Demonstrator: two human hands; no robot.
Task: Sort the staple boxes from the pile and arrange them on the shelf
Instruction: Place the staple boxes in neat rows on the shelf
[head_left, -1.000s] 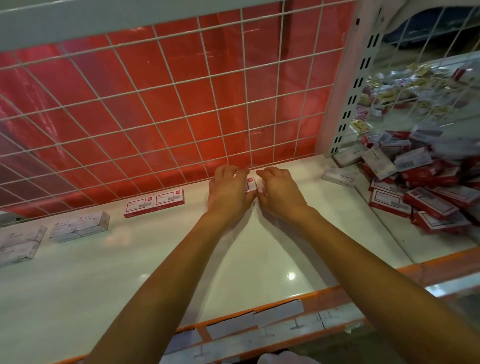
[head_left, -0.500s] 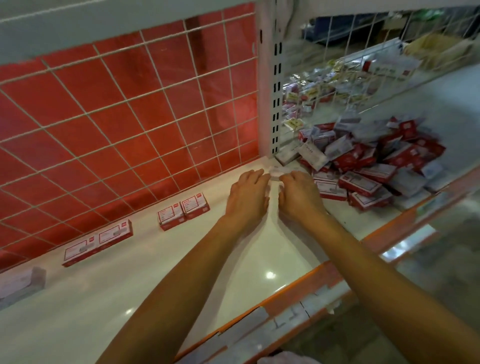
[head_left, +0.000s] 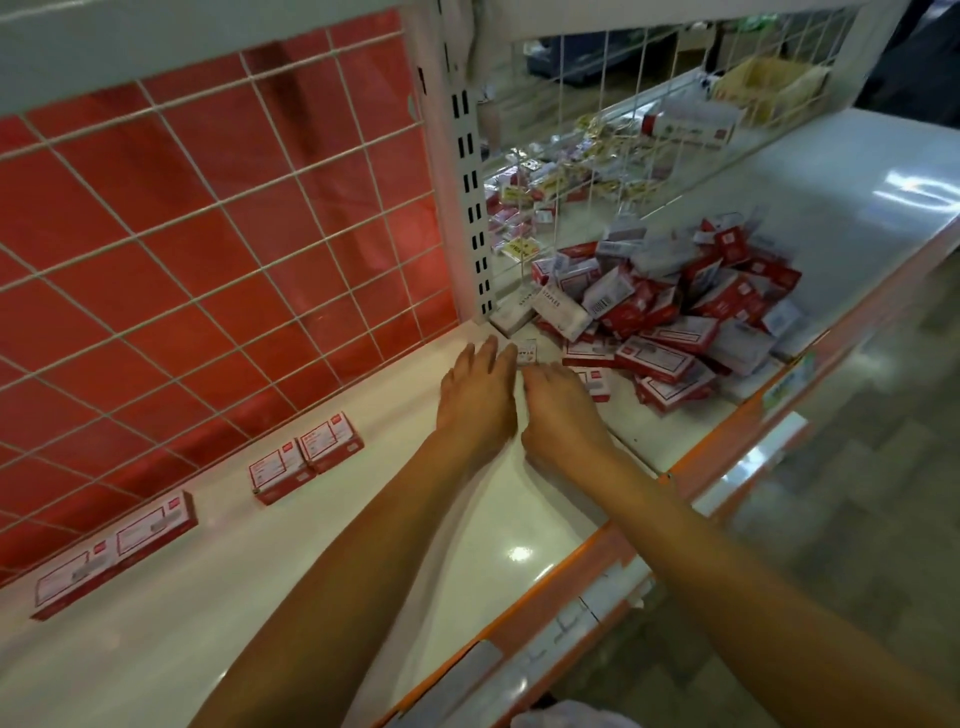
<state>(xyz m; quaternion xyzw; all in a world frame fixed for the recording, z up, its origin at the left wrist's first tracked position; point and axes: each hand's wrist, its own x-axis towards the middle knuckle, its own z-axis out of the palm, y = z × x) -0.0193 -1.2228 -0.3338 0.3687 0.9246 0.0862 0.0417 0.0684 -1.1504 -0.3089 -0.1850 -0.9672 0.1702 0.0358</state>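
When adding to the placed boxes (head_left: 306, 462) lined up at 8 o'clock on the shelf (head_left: 363, 597), keep to that same row against the back. Left hand (head_left: 478, 395): flat, fingers straight, tips at 1 small white box (head_left: 527, 351) at 12 o'clock. Right hand (head_left: 558, 410): curled beside it, hold impossible to tell. Pinch by the long sides, lift clear of the pile (head_left: 675, 317) at 2 o'clock. Mind the upright post (head_left: 467, 208) behind, and the orange lip (head_left: 717, 444) at 4 o'clock.
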